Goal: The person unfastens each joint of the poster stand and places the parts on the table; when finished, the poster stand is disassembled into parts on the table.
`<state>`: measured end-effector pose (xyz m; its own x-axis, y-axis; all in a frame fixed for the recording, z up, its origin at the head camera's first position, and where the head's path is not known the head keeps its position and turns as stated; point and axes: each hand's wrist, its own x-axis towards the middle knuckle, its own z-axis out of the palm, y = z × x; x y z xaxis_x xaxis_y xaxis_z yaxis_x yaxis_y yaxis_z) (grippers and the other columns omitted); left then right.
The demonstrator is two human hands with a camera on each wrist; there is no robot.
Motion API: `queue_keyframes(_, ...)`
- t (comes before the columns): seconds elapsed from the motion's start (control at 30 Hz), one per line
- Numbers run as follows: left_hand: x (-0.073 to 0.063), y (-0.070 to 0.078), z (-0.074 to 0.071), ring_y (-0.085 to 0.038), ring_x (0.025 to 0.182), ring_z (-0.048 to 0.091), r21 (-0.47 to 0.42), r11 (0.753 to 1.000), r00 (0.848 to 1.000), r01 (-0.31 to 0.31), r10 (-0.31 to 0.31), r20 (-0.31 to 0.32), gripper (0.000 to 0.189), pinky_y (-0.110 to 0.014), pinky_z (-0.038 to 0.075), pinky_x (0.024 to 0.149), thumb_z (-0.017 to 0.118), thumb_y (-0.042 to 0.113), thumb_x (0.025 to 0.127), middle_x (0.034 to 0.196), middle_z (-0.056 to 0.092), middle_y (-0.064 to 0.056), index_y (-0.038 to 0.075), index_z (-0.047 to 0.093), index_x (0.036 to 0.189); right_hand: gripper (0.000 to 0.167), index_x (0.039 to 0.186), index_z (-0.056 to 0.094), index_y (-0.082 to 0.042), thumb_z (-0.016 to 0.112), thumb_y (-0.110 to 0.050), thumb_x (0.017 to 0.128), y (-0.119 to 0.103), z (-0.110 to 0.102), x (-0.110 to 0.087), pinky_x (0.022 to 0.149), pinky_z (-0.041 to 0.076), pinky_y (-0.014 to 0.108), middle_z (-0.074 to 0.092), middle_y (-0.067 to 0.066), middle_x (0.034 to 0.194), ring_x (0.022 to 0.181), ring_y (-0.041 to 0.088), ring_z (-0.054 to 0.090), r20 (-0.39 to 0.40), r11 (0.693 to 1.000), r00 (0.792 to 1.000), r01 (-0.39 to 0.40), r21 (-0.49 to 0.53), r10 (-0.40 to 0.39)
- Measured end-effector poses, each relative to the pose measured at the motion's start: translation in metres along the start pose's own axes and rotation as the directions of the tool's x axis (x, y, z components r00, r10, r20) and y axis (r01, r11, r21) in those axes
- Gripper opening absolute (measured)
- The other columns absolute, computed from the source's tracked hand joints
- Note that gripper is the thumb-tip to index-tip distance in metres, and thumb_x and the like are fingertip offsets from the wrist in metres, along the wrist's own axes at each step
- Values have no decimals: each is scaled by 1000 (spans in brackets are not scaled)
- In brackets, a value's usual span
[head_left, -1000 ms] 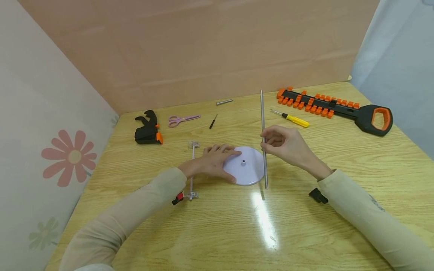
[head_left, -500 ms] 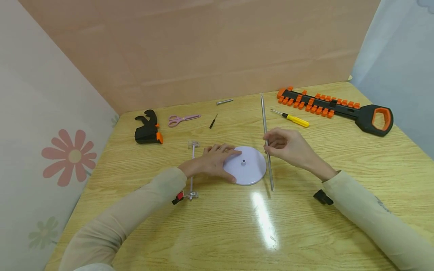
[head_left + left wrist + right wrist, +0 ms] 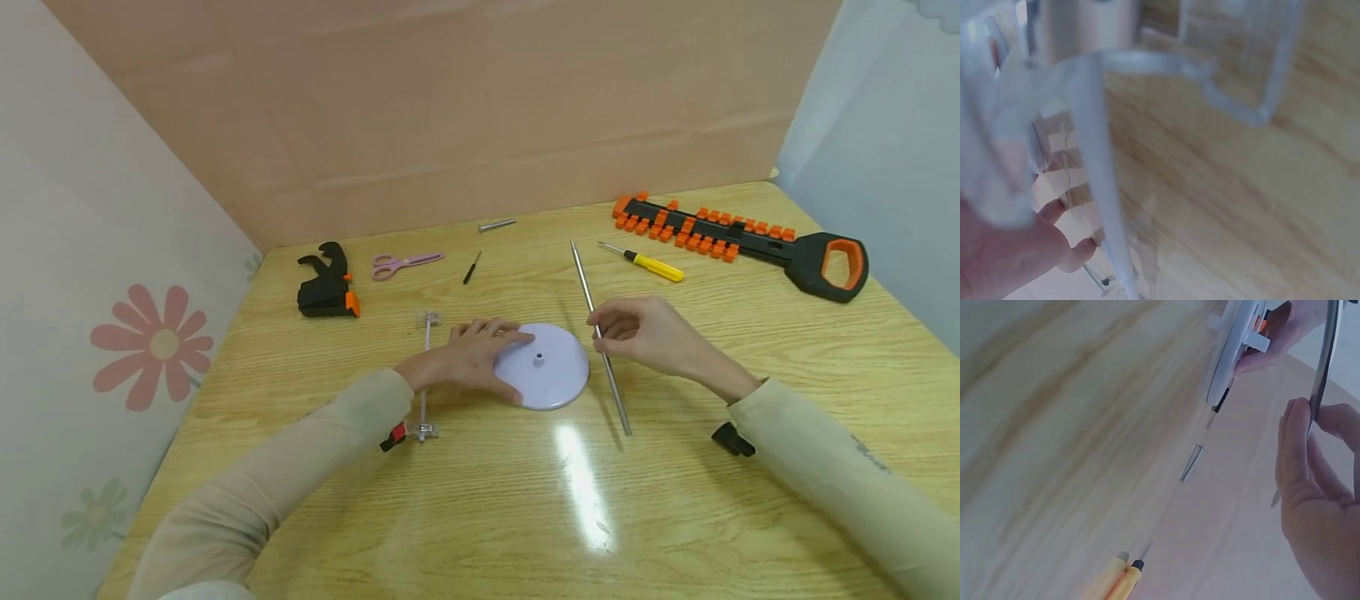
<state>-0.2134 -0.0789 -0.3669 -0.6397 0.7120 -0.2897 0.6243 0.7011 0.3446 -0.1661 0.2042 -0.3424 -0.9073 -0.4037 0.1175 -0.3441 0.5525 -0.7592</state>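
Note:
My left hand point(image 3: 476, 358) rests on the left side of a round white disc point(image 3: 555, 385), its fingers spread, the thumb at the near rim. A short hollow stub point(image 3: 538, 359) rises from the disc's middle. To the right, my right hand point(image 3: 648, 333) pinches a thin silver metal rod point(image 3: 618, 402) between thumb and fingertips. The rod slants just off the disc's right rim, its near end farther right. In the right wrist view, the rod point(image 3: 1326, 356) passes between the fingers. Under my left forearm lies a thin white bar point(image 3: 427, 335) with clear end pieces.
Behind the disc lie pink scissors point(image 3: 405, 264), a small black screwdriver point(image 3: 471, 271) and a tapered metal piece point(image 3: 497, 225). A black clamp point(image 3: 327, 287) is at left. On the right are a yellow screwdriver point(image 3: 654, 265) and a black-orange rack with a handle point(image 3: 712, 233).
My right hand has moved slightly right and toward me with the rod. The rod's near end has swung right, so it no longer overlaps the disc. The left hand stays put.

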Motion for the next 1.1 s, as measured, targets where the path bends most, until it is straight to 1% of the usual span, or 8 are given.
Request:
queue_keyframes(0.1,0,0,0,-26,131,20,-1,1000,1000,1,-1,1,90,-53,14,100,68,64,74,152,20,2,34,28,149,28,108,65,2,73,-6,83,-1,-1,-1,69,53,26,67,6,90,80,18,64,18,1000,1000,-13,-24,13)
queue_keyframes(0.23,0,0,0,-26,131,20,0,1000,1000,2,-2,3,90,-53,14,100,69,64,74,152,20,2,34,28,149,28,107,66,1,74,-8,82,-1,-3,-3,67,52,26,66,5,87,78,17,64,37,997,997,-59,-50,61)
queue_keyframes(0.37,0,0,-1,-27,131,20,2,1000,1000,7,-7,5,91,-53,15,100,69,64,74,152,19,2,34,28,149,28,106,66,2,75,-8,81,3,-2,-4,67,52,27,66,5,86,77,17,64,68,995,993,-90,-43,93)
queue_keyframes(0.67,0,1,-2,-26,131,20,7,1000,1000,12,-12,16,91,-52,15,100,68,65,74,153,18,2,35,27,149,29,107,66,0,74,-9,81,17,0,-5,72,52,28,66,2,87,82,16,63,124,994,987,-91,-63,98)
queue_keyframes(0.87,1,1,-2,-26,131,20,18,1000,1000,9,-9,9,91,-52,15,101,67,66,74,153,18,2,35,27,149,29,106,66,1,74,-6,79,21,1,-4,70,52,28,67,2,85,80,16,63,129,990,985,-98,-101,111)
queue_keyframes(1.1,-1,2,-3,-28,132,20,10,1000,1000,4,-4,9,90,-52,16,101,68,65,74,153,18,1,34,28,149,27,104,66,1,74,-8,80,21,1,-4,68,52,28,66,1,83,77,15,63,155,988,982,-84,-128,104)
